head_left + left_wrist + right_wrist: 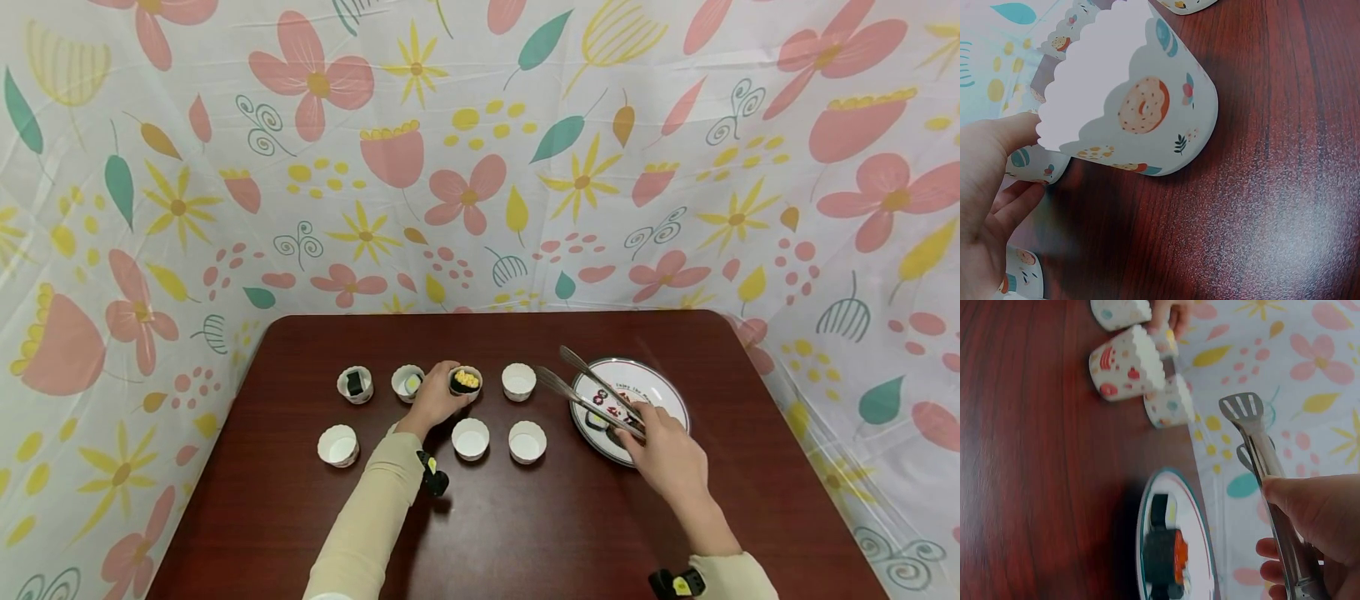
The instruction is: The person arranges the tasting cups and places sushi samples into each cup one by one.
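Observation:
My left hand (pixel 433 402) grips a scalloped paper cup (pixel 454 390) in the back row, thumb and fingers at its sides. Inside that cup sits a sushi roll topped with yellow corn (pixel 467 380). In the left wrist view the held cup (pixel 1040 167) is partly behind a nearer paper cup (pixel 1147 106). My right hand (pixel 667 454) holds metal tongs (pixel 592 400), their tips apart with nothing between them, over the left side of a white plate (pixel 671 392). Several sushi pieces (pixel 1165 559) lie on the plate, partly covered by hand and tongs.
Left in the back row, one cup (pixel 365 395) holds a dark-wrapped piece and another cup (pixel 398 385) a white-and-yellow one. Empty cups (pixel 518 382) stand at the row's right end and in front (pixel 470 439). A flowered cloth (pixel 465 167) hangs behind the brown table (pixel 525 533).

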The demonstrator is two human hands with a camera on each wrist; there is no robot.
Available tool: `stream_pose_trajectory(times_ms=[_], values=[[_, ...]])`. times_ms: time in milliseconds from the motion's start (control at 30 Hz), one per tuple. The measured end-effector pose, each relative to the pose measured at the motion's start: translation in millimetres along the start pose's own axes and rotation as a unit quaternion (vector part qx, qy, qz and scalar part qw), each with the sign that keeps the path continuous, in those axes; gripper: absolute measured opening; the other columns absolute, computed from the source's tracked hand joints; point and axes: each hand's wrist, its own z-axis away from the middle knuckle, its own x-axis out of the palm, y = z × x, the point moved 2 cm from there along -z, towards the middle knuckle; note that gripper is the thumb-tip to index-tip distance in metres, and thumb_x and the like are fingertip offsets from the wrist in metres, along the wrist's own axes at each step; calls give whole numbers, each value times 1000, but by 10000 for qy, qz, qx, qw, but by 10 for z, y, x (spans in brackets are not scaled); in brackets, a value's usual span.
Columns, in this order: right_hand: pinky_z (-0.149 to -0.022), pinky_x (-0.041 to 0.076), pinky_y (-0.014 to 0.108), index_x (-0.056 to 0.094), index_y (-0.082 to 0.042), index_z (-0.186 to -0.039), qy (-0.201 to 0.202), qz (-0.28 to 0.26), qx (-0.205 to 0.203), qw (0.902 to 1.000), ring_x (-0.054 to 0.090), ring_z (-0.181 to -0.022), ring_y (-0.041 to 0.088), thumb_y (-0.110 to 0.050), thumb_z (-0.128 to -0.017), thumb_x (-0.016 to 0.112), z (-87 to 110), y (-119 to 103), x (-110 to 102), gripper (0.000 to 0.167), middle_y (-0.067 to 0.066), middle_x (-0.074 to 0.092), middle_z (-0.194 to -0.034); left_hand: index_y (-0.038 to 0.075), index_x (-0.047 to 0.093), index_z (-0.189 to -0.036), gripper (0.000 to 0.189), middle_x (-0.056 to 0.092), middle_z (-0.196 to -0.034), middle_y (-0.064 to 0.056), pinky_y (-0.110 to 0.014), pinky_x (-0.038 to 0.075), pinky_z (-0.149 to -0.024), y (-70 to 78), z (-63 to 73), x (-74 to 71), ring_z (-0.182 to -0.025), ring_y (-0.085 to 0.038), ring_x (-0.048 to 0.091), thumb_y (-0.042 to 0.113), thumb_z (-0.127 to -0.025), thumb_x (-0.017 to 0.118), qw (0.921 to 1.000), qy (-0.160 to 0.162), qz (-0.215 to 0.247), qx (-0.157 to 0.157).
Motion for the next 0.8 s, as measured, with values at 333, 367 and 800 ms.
stream_pose_trajectory(times_ms=[333,367,800], values=[[-48,42,50,58,-5,-106,9,140,-107,9998,58,-71,40,-24,-69,77,196,276,-159,46,18,61,-83,9,43,-132,63,47,-132,-11,-43,45,-90,6,11,0,-117,-28,50,20,-78,74,10000,-28,16,-29],[-48,41,50,58,-4,-105,-4,163,-118,9998,57,-70,40,-24,-69,77,214,299,-169,45,18,61,-82,9,43,-132,63,47,-132,-11,-43,45,-90,8,10,-1,-116,-28,50,20,-78,74,10000,-26,3,-32],[-40,38,44,58,-2,-97,-180,443,-94,9988,56,-61,39,-24,-67,76,378,449,-240,41,15,59,-74,10,44,-132,62,47,-132,-11,-43,45,-90,10,9,-6,-116,-28,50,20,-78,73,10000,-36,-28,-58]])
